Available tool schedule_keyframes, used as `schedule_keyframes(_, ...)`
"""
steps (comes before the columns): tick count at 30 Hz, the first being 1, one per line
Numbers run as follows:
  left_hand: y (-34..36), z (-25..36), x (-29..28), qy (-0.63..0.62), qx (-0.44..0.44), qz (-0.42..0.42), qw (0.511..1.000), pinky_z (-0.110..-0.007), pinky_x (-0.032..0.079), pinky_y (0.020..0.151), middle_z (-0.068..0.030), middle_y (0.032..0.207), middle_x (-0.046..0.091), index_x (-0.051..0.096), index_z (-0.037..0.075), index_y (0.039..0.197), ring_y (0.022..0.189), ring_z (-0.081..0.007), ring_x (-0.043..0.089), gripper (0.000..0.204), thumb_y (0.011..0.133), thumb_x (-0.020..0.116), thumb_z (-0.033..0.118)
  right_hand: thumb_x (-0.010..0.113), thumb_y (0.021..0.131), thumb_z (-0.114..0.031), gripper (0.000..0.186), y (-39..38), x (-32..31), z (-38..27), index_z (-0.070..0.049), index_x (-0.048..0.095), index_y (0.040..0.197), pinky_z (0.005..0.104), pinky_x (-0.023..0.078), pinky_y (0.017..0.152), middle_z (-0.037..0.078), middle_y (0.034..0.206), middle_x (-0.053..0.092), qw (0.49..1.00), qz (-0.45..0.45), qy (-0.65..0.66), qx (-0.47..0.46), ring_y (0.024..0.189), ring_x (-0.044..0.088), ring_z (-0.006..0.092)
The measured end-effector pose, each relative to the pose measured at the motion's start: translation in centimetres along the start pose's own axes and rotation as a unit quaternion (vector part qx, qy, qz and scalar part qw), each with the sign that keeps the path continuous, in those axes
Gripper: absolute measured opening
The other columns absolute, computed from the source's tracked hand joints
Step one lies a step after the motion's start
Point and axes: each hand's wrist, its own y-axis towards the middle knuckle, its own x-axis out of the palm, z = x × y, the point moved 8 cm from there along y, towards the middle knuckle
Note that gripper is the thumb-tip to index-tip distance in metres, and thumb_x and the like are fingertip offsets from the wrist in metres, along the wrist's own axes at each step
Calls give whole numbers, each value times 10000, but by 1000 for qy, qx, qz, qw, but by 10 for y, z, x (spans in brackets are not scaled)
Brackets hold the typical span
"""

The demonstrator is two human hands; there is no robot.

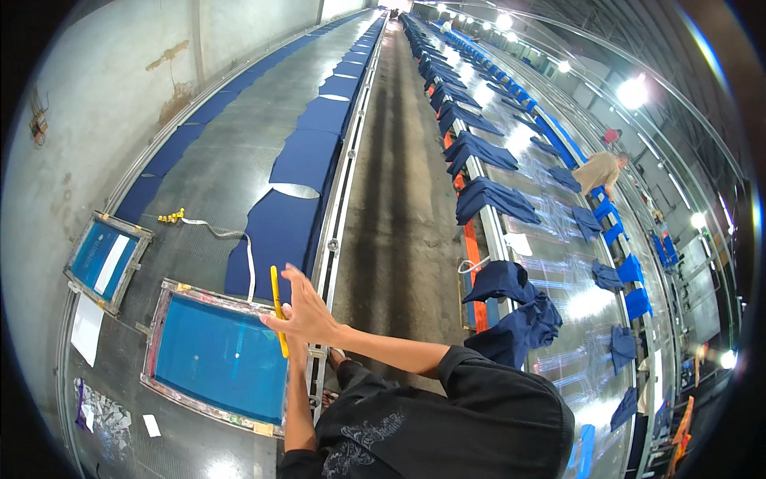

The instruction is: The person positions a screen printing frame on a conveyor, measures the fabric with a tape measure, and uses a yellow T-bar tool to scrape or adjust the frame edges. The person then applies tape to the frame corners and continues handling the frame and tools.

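Observation:
My right hand (313, 314) reaches in from the right, its thumb and forefinger spread apart, over the right edge of a long dark table (209, 241). Crossing behind its thumb is a thin yellow stick-like tool (278, 307), nearly upright; its exact kind is unclear. My left hand (297, 345) comes up from below, its fingers hidden behind the right one, so which hand bears the stick is uncertain. Just left of both hands lies a wooden-framed printing screen (149, 351) with blue mesh. A white measuring tape (250, 259) runs past the screen's far edge, beside navy fabric (275, 231).
A smaller printing screen (80, 285) lies at the far left, near white paper (87, 329). A metal rail (329, 247) borders the table. Across the aisle (391, 199), navy garments (496, 199) drape over another long table. A person (600, 172) stands beyond it.

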Motion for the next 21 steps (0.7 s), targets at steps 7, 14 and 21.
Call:
schedule_keyframes(7, -16, 13, 14, -47, -3, -35, 998, -380, 502, 964, -101, 1251, 595, 516, 11, 1360, 1139, -194, 594, 393, 1072, 550, 278, 668, 811, -49, 314, -6, 1, -24, 5, 644, 1119, 462, 407, 1051, 117, 992, 710, 926, -214, -176, -258, 1023, 637, 307)
schedule_keyframes(14, -10, 20, 19, -41, 9, -29, 999, -410, 470, 1055, -147, 1336, 579, 491, 3, 1419, 1241, -265, 563, 549, 985, 641, 304, 682, 853, -122, 314, -20, 37, -9, -94, 704, 1165, 584, 163, 1281, 150, 1189, 700, 926, -94, -296, -214, 1363, 527, 331)
schedule_keyframes(21, -12, 22, 6, 19, 92, 9, 995, -440, 442, 1075, -194, 1328, 596, 525, -13, 1387, 1260, -345, 553, 675, 862, 778, 329, 684, 946, -287, 324, 6, 37, -2, -21, 633, 1124, 536, 135, 1269, 201, 1393, 590, 926, -247, 239, -155, 1391, 515, 323)
